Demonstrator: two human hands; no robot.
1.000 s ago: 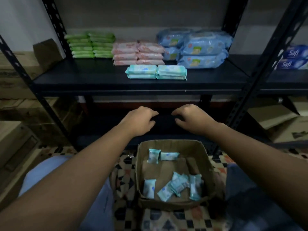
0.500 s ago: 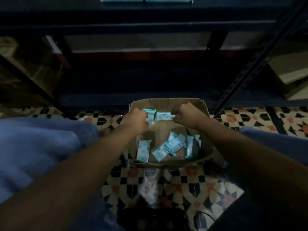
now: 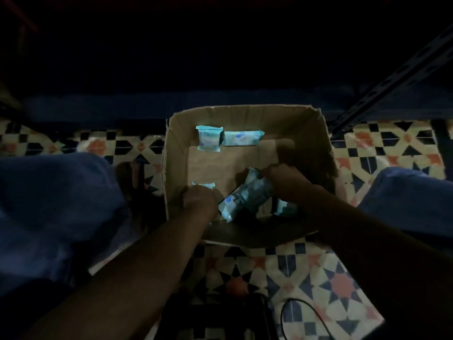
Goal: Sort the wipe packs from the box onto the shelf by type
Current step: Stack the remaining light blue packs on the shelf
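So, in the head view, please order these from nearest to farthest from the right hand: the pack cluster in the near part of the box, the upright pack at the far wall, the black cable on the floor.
From the right hand:
1. Pack cluster, touching it, just left of the hand.
2. Upright pack, far-left part of the box.
3. Black cable, on the tiled floor on the near side of the box.

The left hand hides most of a wipe pack; shelf above lost in darkness.

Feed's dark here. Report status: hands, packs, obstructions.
Both hands in the cardboard box. Right hand grips teal packs; left hand on a near-wall pack, grip unclear. Two packs at far wall. Nothing blocking.
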